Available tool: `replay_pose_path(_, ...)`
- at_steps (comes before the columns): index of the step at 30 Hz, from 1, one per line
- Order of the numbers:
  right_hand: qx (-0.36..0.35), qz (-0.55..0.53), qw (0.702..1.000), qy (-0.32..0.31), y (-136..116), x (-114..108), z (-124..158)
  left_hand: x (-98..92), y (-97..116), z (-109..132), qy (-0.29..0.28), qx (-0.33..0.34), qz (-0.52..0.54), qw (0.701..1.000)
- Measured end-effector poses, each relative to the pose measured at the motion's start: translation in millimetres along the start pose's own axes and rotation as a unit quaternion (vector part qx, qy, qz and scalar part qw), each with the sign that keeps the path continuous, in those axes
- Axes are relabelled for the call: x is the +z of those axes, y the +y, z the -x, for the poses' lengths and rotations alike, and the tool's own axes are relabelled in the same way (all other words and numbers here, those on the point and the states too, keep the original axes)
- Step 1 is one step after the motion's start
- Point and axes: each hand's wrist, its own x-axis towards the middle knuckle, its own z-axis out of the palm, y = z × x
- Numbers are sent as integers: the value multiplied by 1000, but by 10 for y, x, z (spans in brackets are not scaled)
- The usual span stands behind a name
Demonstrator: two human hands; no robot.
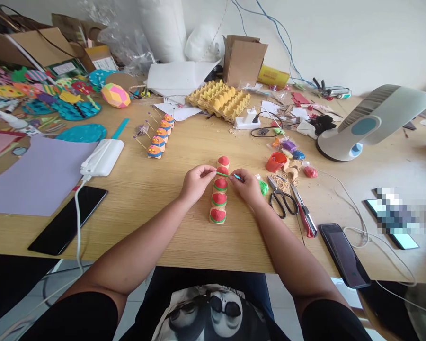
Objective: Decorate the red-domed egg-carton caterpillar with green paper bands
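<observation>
A row of red egg-carton bumps with green bands (219,199) lies on the wooden table (156,199) in front of me. My left hand (196,181) pinches one end of a thin green strip (223,174) stretched across the second bump. My right hand (247,185) pinches the other end, and a small blue-tipped tool (238,177) pokes from its fingers. Both hands rest on the table on either side of the row.
Scissors (283,199), a red-handled cutter (305,215) and clay pieces lie right of my hand. Phones (344,255) (68,219), a power bank (102,157), a fan (369,124), an orange-blue caterpillar craft (160,136), a yellow egg tray (218,98) and paper crafts surround the work.
</observation>
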Motion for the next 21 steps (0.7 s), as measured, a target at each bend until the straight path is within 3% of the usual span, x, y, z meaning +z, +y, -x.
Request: replay_pose_path(21, -20, 45, 999, -15, 154, 43, -12, -14, -49, -7, -10, 7, -37, 999)
